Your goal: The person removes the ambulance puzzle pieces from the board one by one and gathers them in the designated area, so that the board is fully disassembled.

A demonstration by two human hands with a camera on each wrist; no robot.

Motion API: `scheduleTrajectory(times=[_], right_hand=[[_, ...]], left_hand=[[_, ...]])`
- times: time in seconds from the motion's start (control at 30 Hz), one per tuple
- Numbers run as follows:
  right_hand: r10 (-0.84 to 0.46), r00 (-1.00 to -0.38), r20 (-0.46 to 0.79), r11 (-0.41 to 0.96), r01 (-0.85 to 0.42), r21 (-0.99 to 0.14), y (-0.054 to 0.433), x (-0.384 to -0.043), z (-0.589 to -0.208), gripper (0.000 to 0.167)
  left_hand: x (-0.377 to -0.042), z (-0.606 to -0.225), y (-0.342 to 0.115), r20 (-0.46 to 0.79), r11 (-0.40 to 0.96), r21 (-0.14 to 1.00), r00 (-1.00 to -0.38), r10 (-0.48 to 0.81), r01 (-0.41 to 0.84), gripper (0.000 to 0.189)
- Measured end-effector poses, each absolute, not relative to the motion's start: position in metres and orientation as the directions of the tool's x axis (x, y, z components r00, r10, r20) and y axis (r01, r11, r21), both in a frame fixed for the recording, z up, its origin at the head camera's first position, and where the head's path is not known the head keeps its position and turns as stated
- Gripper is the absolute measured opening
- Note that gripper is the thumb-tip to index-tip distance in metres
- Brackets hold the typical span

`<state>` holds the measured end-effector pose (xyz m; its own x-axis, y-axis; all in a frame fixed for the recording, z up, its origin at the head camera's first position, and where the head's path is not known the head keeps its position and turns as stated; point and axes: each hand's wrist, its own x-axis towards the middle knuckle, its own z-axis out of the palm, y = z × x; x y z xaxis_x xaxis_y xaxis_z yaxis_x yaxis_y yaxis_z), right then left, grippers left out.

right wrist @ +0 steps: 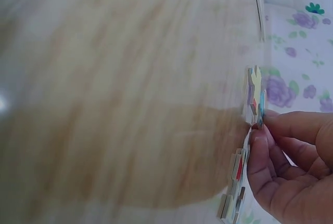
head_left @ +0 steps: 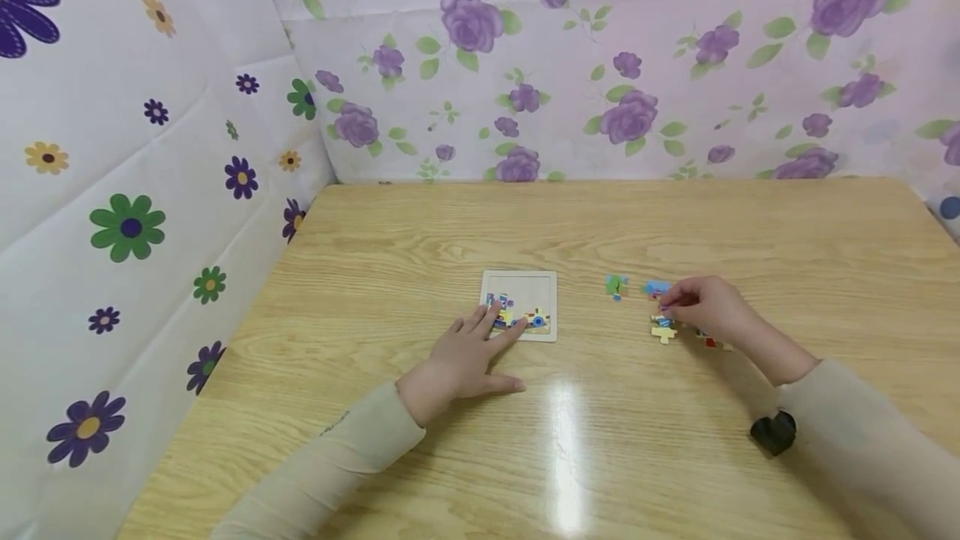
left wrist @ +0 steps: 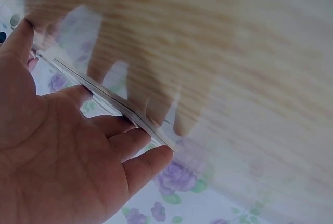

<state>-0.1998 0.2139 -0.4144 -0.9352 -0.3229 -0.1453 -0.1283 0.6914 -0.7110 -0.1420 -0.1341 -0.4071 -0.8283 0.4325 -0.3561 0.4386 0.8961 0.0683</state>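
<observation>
A small jigsaw puzzle tray (head_left: 534, 288) with a pale frame lies on the table, its lower part filled with colourful pieces. My left hand (head_left: 467, 355) rests on it with fingers spread, the fingertips over the fitted pieces and the lower left of the frame. To the right, my right hand (head_left: 712, 307) pinches a puzzle piece (right wrist: 261, 108) between thumb and forefinger, among the loose pieces. Near that hand are a blue piece (head_left: 657, 287) and a yellow piece (head_left: 663, 334). The fingers partly hide the held piece and its neighbours.
A green piece (head_left: 616, 285) lies between the tray and the right hand. Pieces with red (head_left: 709, 342) sit under the right wrist. Flowered cloth (head_left: 480, 90) hangs behind the wooden table (head_left: 420, 232) and along its left side. A dark object (head_left: 773, 432) shows at the right sleeve.
</observation>
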Motion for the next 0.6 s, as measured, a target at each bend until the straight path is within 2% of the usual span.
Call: scheduleTrajectory(times=[0.6], right_hand=[[-0.338, -0.937, -0.083, 0.707, -0.195, -0.68, 0.2106, -0.1956, -0.4138, 0.007]], left_hand=[[-0.1407, -0.4029, -0.1323, -0.368, 0.898, 0.086, -0.824, 0.431, 0.431, 0.083]])
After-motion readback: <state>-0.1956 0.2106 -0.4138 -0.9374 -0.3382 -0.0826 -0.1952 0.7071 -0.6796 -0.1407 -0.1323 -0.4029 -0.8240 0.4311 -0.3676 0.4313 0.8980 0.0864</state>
